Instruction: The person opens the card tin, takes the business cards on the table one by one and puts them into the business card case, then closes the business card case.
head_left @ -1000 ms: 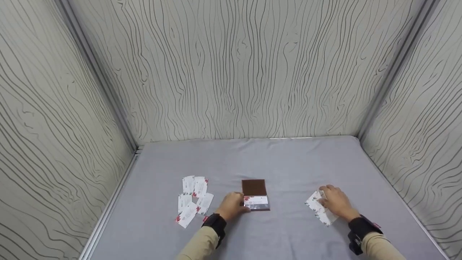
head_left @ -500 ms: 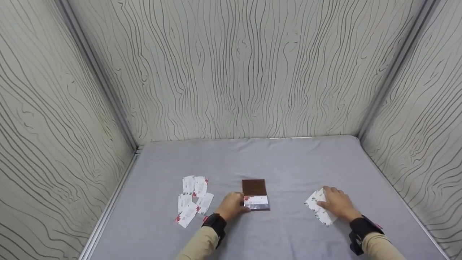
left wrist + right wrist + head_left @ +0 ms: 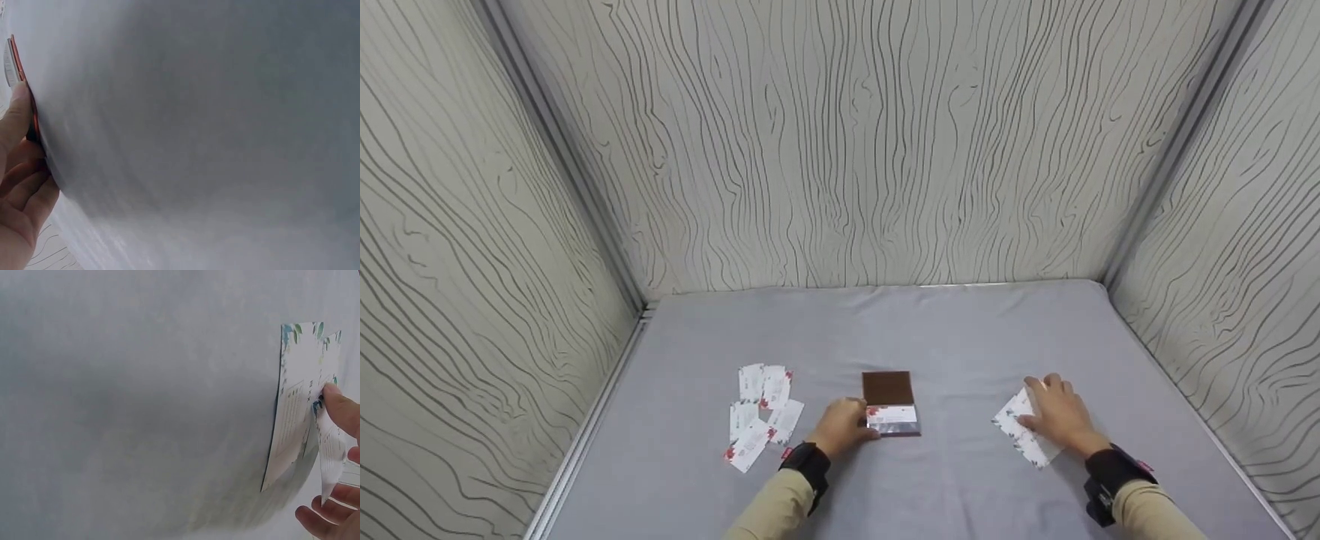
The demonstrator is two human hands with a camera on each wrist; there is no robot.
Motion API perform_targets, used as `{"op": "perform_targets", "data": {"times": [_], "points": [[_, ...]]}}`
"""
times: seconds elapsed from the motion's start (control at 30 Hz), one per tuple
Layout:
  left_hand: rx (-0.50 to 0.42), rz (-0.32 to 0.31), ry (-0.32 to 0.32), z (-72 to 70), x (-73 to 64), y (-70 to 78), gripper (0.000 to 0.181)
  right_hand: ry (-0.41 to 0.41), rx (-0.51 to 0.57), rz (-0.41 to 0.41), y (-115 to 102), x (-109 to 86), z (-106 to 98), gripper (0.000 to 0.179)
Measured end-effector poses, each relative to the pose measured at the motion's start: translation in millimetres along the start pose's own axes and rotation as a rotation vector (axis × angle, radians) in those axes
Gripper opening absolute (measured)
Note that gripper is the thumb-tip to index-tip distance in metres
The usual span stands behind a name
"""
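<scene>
In the head view my left hand (image 3: 838, 429) grips the left edge of an open brown card holder (image 3: 887, 388). A white card with red flowers (image 3: 894, 414) shows in its lower half, behind a clear pocket. The left wrist view has my thumb on the thin reddish edge of the holder (image 3: 20, 64). Off to the right, my right hand (image 3: 1063, 416) is over a few overlapping white business cards with leaf prints (image 3: 1011, 414). Seen from the right wrist, thumb and fingers pinch one tilted business card (image 3: 332, 444), beside another card lying flat (image 3: 295, 394).
Several white cards with red flowers (image 3: 748, 448) lie spread to the left of the holder. A grey cloth (image 3: 960, 337) covers the table. Wood-patterned panels (image 3: 855, 150) stand behind and on both sides.
The right hand's fingers shift slightly over the cards, and its fingertips rise away from the table edge. The left hand and the card holder stay in place.
</scene>
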State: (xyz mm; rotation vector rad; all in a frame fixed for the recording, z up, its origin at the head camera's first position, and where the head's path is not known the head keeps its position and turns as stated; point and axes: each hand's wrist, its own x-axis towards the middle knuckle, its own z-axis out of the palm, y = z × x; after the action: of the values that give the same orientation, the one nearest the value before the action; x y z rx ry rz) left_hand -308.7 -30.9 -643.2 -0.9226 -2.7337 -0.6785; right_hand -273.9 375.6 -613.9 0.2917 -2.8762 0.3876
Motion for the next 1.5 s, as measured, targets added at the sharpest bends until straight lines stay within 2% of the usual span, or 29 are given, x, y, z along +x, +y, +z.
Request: {"op": "perform_targets", "data": {"times": [0.2,0.4,0.63,1.1,1.5], "points": [[-0.014,0.003,0.001,0.9,0.1,-2.3,0.030,0.056,-0.046,-0.062,-4,5.1,-1,0.067],[-0.019,-0.009,-0.003,0.5,-1.9,-3.1,0.029,0.125,-0.064,-0.119,-11,10.5,-2,0.056],[-0.041,-0.010,0.003,-1.1,-4.0,-1.8,0.029,0.162,-0.033,-0.171,-22,15.0,-3,0.050],[-0.051,-0.032,-0.014,-0.1,-2.8,-0.4,0.028,0.222,0.064,-0.190,-52,25.4,-16,0.040],[-0.043,-0.030,-0.012,-3.1,-0.2,4.3,0.027,0.339,0.113,-0.313,-82,35.6,-15,0.035]]}}
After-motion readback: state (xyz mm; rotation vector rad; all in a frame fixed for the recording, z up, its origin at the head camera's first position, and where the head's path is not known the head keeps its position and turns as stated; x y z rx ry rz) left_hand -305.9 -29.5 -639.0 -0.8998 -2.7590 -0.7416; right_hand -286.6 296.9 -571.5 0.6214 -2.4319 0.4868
